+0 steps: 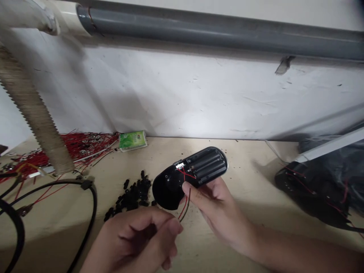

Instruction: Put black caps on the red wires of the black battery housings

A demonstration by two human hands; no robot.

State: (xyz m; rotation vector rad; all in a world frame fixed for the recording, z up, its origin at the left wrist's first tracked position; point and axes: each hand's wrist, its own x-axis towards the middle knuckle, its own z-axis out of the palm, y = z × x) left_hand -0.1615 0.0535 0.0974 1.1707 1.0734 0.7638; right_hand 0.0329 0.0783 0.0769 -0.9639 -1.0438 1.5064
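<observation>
The right hand (217,214) clasps the black battery case (207,167); the left hand (136,240) pinches its thin wires (184,206), which a hard tug could snap.

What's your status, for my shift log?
Right hand holding black battery case, wires dangling. Left hand by the wires. Small black parts piled alongside.

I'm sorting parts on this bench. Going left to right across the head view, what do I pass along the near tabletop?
Black cable → loose small black plastic pieces → black battery holder, held in the right hand → heap of black casings with red wires
</observation>
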